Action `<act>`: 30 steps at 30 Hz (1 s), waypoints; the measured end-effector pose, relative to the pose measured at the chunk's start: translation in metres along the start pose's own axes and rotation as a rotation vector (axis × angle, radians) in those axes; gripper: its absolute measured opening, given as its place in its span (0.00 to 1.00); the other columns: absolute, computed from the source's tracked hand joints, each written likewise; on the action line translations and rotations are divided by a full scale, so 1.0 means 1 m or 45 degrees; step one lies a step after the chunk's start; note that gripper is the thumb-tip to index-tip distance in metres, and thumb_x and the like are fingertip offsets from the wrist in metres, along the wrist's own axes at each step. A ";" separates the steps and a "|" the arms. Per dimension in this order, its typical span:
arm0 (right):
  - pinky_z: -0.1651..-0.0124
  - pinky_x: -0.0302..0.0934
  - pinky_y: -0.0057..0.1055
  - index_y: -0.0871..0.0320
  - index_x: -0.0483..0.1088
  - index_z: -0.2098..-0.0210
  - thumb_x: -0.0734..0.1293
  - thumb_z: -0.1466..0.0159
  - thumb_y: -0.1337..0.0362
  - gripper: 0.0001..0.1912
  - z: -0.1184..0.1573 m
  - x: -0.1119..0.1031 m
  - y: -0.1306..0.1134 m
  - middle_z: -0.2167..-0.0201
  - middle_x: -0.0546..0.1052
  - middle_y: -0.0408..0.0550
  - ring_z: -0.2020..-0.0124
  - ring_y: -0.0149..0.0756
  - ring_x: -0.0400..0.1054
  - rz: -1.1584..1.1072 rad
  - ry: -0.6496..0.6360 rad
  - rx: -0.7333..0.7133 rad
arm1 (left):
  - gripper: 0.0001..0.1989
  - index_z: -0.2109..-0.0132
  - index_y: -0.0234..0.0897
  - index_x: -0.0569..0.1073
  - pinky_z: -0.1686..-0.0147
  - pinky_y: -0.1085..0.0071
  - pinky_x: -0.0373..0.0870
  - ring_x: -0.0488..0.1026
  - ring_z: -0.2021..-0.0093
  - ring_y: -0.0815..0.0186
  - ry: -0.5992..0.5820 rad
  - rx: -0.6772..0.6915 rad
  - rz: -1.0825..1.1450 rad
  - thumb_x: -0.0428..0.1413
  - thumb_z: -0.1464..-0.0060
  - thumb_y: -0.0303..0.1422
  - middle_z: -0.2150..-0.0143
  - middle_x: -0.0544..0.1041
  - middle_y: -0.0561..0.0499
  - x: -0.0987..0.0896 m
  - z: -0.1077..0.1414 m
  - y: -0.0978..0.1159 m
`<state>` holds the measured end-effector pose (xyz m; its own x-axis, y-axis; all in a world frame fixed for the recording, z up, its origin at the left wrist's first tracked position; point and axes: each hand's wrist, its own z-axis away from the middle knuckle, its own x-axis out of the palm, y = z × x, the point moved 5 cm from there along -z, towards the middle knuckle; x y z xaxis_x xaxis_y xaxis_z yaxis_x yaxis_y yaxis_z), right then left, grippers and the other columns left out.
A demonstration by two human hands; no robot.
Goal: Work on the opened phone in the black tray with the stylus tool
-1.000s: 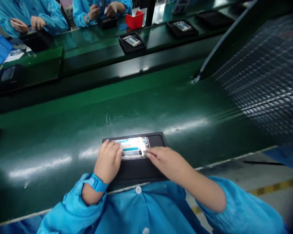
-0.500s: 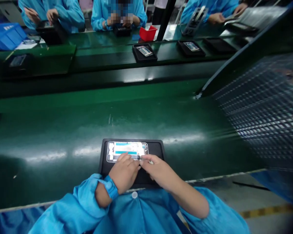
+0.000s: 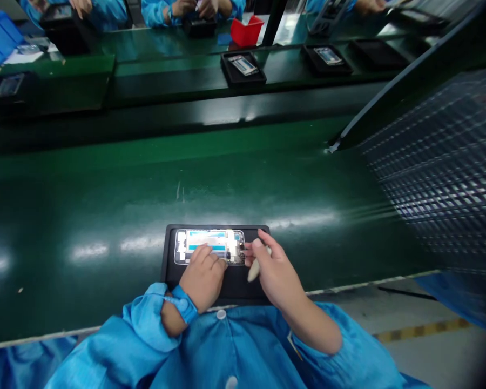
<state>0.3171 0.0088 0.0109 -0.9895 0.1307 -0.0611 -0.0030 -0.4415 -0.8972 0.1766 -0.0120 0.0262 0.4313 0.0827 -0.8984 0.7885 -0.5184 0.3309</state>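
Note:
An opened phone (image 3: 206, 239) lies lengthwise in a black tray (image 3: 243, 292), its inside parts facing up, with white areas and blue strips. My left hand (image 3: 203, 274) rests over the phone's near edge, fingers stretched and lying on it, covering part of that edge. At the phone's right end is my right hand (image 3: 276, 270), its fingertips close to the small parts there. A pale, blunt-ended stick tool (image 3: 254, 270) is tucked between its thumb and fingers, the blunt end pointing down toward the tray. Whether the right fingertips touch the phone is hard to tell.
Across the green bench (image 3: 105, 200), more black trays (image 3: 243, 81) with opened phones stand on a raised strip. A red bin (image 3: 246, 31) and a blue crate (image 3: 0, 38) sit behind. Co-workers in blue sleeves handle things there. A dark post and ribbed panel (image 3: 449, 178) border the right.
My right hand has drawn back to the right from the phone's near edge, its fingers spreading, and the stick tool has swung into view. My left hand stays on the phone.

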 end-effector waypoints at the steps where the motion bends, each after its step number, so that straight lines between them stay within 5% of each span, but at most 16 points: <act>1: 0.66 0.64 0.35 0.57 0.57 0.52 0.58 0.41 0.52 0.22 0.001 -0.003 0.000 0.70 0.73 0.47 0.71 0.34 0.68 0.061 0.076 -0.093 | 0.08 0.66 0.36 0.70 0.51 0.55 0.61 0.65 0.58 0.61 -0.011 0.002 0.003 0.47 0.47 0.25 0.70 0.70 0.48 0.001 0.000 0.000; 5: 0.55 0.59 0.43 0.56 0.58 0.57 0.56 0.39 0.56 0.14 0.011 -0.007 -0.003 0.67 0.74 0.49 0.63 0.37 0.68 0.263 0.302 -0.547 | 0.07 0.65 0.35 0.70 0.50 0.56 0.60 0.66 0.60 0.62 -0.024 0.013 -0.005 0.47 0.47 0.25 0.70 0.70 0.49 0.002 -0.001 -0.001; 9: 0.60 0.63 0.40 0.55 0.54 0.55 0.55 0.38 0.60 0.12 0.015 0.000 0.003 0.66 0.73 0.51 0.65 0.36 0.69 0.274 0.231 -0.783 | 0.08 0.65 0.36 0.70 0.50 0.56 0.59 0.66 0.60 0.62 -0.068 0.020 -0.039 0.47 0.47 0.24 0.71 0.70 0.49 0.003 -0.001 -0.001; 30: 0.62 0.65 0.35 0.55 0.59 0.58 0.55 0.38 0.67 0.09 0.017 0.007 -0.004 0.65 0.74 0.49 0.65 0.35 0.69 0.436 0.106 -0.927 | 0.07 0.67 0.34 0.70 0.49 0.57 0.59 0.66 0.59 0.61 -0.046 -0.016 -0.012 0.48 0.47 0.25 0.71 0.70 0.49 0.001 -0.003 0.000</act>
<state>0.3076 -0.0036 0.0217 -0.9043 0.1715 -0.3909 0.4217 0.2163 -0.8806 0.1788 -0.0097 0.0259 0.4075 0.0565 -0.9115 0.7983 -0.5068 0.3255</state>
